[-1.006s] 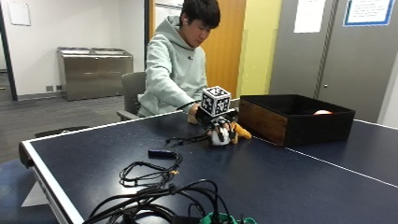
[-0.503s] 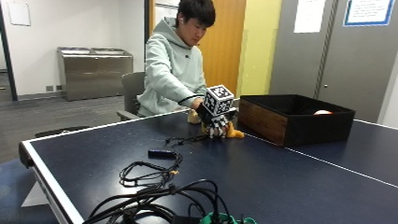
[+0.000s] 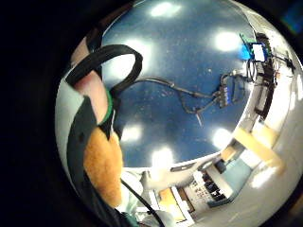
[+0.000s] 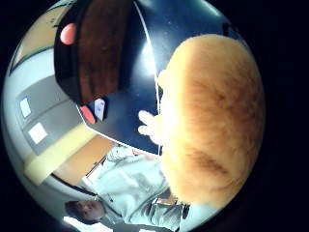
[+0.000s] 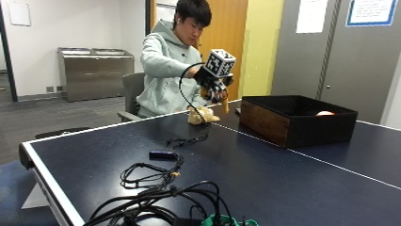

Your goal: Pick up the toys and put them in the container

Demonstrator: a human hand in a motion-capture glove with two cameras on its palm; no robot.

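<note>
Curled around a fuzzy orange plush toy (image 4: 212,121), the black-gloved right hand (image 5: 213,85) holds it above the blue table (image 5: 263,174), with the dark open-topped wooden container (image 5: 294,120) at its four o'clock.

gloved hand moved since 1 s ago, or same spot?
Yes. The gloved right hand has risen: it was down at the table surface left of the black container, and is now above the container's rim level, holding an orange plush toy.

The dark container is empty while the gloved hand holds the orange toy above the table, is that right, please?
Not quite: the outside view shows a round pinkish thing in the container. The gloved right hand does hold the orange toy above the table.
</note>
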